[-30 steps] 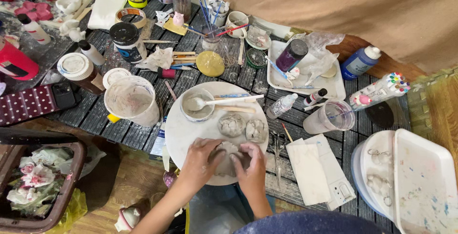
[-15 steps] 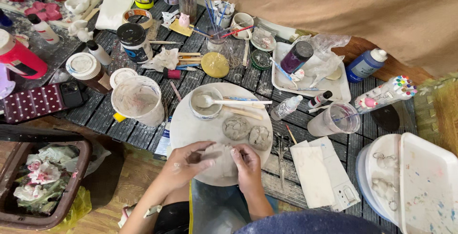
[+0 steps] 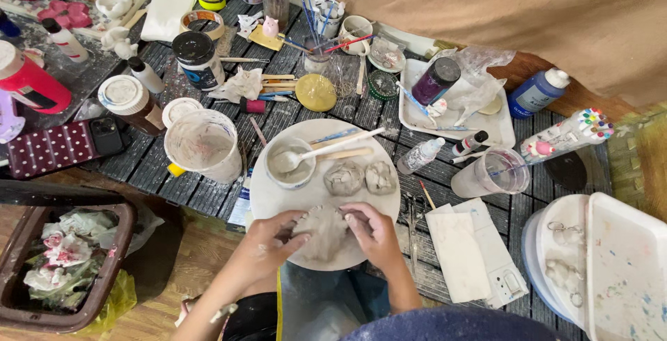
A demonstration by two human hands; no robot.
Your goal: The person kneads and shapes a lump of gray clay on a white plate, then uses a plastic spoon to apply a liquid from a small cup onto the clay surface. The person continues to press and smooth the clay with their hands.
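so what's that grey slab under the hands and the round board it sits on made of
Grey slab: looks like soft wet clay, matte, with a smeared, uneven surface under the left hand and right hand. Round board: pale, smooth, flat; possibly plaster or coated wood, cannot tell.

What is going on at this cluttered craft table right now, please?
A person presses a flat piece of grey clay on a round white board with both hands: left hand, right hand. Two smaller clay lumps and a small bowl with a spoon sit farther back on the board.
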